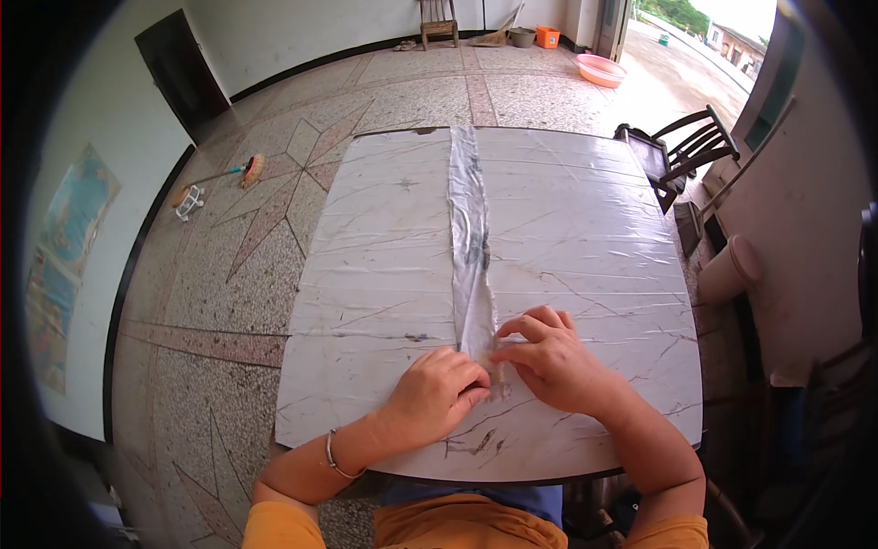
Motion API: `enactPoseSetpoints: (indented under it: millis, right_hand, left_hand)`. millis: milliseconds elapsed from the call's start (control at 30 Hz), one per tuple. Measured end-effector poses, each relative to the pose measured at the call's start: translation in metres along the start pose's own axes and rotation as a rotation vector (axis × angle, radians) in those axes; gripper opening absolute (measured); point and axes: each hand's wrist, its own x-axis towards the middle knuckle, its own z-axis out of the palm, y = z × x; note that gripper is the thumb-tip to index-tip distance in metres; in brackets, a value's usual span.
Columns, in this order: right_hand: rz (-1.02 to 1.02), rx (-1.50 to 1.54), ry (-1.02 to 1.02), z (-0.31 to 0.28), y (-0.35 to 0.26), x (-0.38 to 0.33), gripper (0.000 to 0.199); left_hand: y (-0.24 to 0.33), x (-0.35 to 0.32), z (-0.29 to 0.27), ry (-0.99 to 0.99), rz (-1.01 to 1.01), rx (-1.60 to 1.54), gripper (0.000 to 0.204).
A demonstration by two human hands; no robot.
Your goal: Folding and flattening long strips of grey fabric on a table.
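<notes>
A long, narrow strip of clear folded plastic (pixel 470 229) lies lengthwise down the middle of the white marble-patterned table (pixel 585 220), running from the far edge to my hands. My left hand (pixel 437 393) pinches the strip's near end with curled fingers. My right hand (pixel 549 359) presses on the same end from the right, fingertips touching the plastic. A thin bracelet sits on my left wrist. The very end of the strip is hidden under my fingers.
A dark wooden chair (pixel 681 151) stands at the table's far right corner. A broom (pixel 219 174) lies on the terrazzo floor to the left. A pink basin (pixel 601 69) and an orange box (pixel 548 37) sit near the doorway. A wooden stool (pixel 440 25) stands by the far wall.
</notes>
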Motion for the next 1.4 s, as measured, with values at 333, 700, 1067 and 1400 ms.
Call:
enactPoseSetpoints:
  millis: [333, 700, 1067, 1400]
  right_hand:
    - [-0.018, -0.049, -0.034, 0.006, 0.006, 0.004, 0.013]
    - [-0.034, -0.039, 0.004, 0.009, 0.009, 0.003, 0.014]
    - [-0.016, -0.112, 0.049, 0.014, 0.009, 0.008, 0.025]
    - [0.003, -0.083, 0.046, 0.016, 0.009, 0.007, 0.029]
  left_hand:
    - [-0.003, 0.000, -0.001, -0.002, -0.074, -0.004, 0.009]
    - [0.001, 0.002, 0.000, 0.028, 0.078, 0.007, 0.019]
    - [-0.002, -0.001, 0.002, -0.040, -0.007, -0.062, 0.011]
    - [-0.002, 0.000, 0.010, 0.137, 0.001, -0.003, 0.009]
